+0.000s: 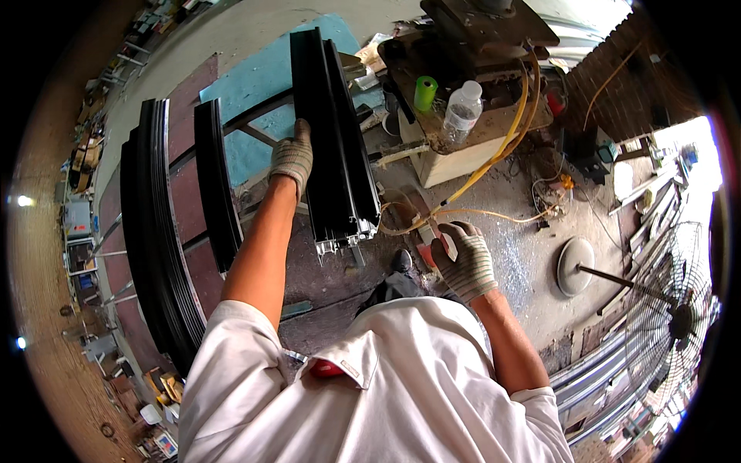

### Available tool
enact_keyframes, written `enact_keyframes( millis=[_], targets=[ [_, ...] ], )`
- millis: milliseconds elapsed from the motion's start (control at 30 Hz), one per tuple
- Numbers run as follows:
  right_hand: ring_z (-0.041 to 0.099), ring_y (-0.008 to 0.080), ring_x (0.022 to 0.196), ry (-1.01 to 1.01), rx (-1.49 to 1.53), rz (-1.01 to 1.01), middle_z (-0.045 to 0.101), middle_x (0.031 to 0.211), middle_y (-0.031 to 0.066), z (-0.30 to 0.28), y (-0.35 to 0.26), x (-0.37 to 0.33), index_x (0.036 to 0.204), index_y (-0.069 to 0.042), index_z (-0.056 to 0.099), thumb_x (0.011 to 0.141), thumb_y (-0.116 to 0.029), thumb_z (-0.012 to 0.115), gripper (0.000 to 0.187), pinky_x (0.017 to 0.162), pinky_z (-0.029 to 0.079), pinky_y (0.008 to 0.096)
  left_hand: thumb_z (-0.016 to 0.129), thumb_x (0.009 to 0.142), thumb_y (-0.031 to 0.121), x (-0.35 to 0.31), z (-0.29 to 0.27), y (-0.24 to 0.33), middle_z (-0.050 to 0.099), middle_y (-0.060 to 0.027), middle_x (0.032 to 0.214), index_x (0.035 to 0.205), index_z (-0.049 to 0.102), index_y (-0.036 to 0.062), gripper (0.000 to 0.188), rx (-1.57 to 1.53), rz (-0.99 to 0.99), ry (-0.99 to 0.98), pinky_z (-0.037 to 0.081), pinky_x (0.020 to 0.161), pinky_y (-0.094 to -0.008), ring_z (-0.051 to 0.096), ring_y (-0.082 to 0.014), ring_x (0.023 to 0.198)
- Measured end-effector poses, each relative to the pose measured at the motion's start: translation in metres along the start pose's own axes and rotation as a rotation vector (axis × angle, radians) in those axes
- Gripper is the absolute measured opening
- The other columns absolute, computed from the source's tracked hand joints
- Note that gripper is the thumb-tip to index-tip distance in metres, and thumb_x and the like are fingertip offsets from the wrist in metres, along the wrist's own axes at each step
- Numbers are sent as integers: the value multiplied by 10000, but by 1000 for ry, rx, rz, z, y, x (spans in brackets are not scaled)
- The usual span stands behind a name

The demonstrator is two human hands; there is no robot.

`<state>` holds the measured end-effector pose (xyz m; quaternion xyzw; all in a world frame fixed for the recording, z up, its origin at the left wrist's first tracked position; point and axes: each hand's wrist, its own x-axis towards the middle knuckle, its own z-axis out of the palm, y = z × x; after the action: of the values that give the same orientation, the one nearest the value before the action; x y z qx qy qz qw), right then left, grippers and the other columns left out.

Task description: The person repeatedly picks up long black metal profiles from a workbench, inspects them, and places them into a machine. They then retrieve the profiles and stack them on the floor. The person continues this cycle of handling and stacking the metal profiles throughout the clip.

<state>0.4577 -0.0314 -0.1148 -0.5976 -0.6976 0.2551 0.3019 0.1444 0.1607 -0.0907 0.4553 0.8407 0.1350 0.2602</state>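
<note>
Black aluminium profiles (328,139) lie lengthwise in front of me, side by side, their bare silver cut ends toward my body. My left hand (293,160), in a striped knit glove, is closed on their left edge, with the thumb up along the side; some fingers are hidden. To the right of the near ends, my gloved right hand (466,261) hangs by my waist. Its fingers are loosely bent, the thumb stands apart, and I see nothing held. A thin yellow hose (478,214) runs just beyond it.
More black profiles (154,224) and a shorter black profile (216,181) rest on a rack at left. A machine stand (440,163) holds a plastic bottle (463,114) and a green roll (425,92). A pedestal fan (670,316) stands at right, near stacked metal lengths.
</note>
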Motion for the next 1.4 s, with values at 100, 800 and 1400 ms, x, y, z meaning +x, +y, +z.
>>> enact_keyframes(
  millis=[100,800,1400],
  targets=[
    [587,427,985,-32,8,29,641,1049,209,8,1,-5,1094,-66,648,811,-156,702,302,875,490,483,236,919,748,10,11,-3,610,-356,1157,1098,649,-117,976,44,-1,41,473,970,-479,568,-439,1178],
    [581,416,956,-235,246,83,632,961,214,63,30,-36,982,-62,659,858,-218,636,201,849,479,484,620,797,732,46,63,0,435,-248,1471,1395,473,-51,997,-358,-101,-97,303,1130,-419,407,-351,1373],
    [625,377,870,-398,324,222,646,893,194,101,86,-80,1005,-35,665,876,-214,657,221,772,508,433,464,996,485,81,47,44,700,-127,1130,1202,645,56,509,-580,-54,-487,511,941,-398,665,-288,1009]
  ],
)
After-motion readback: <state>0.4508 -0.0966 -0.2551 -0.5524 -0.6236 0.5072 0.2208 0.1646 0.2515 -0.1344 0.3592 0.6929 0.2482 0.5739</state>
